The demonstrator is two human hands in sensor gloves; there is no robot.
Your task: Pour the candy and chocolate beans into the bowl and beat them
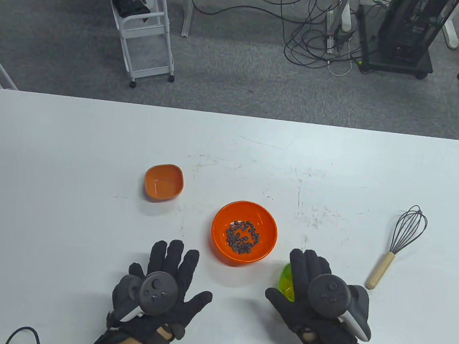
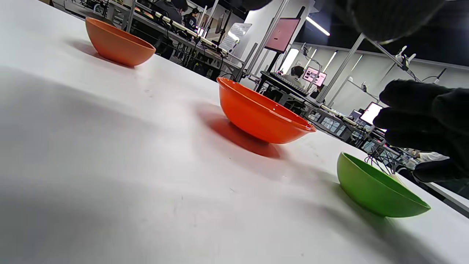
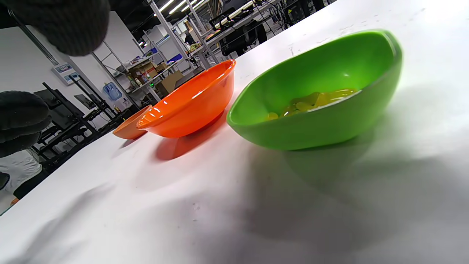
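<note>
The large orange bowl (image 1: 244, 233) stands mid-table with dark chocolate beans (image 1: 243, 237) in its bottom. To its right, a green bowl (image 1: 285, 283) holding yellow candy (image 3: 315, 101) rests on the table, mostly hidden in the table view under my right hand (image 1: 310, 272). That hand hovers over the green bowl with fingers extended and grips nothing. My left hand (image 1: 172, 264) lies flat and spread, left of the orange bowl and apart from it. The whisk (image 1: 400, 243) lies at the far right, untouched. The side views show the orange bowl (image 2: 260, 113) and the green bowl (image 2: 377, 190) standing upright.
An empty small orange dish (image 1: 163, 182) sits at the left behind the large bowl. The table's far edge (image 1: 235, 115) runs across the view, with a white cart (image 1: 146, 32) and cables on the floor beyond.
</note>
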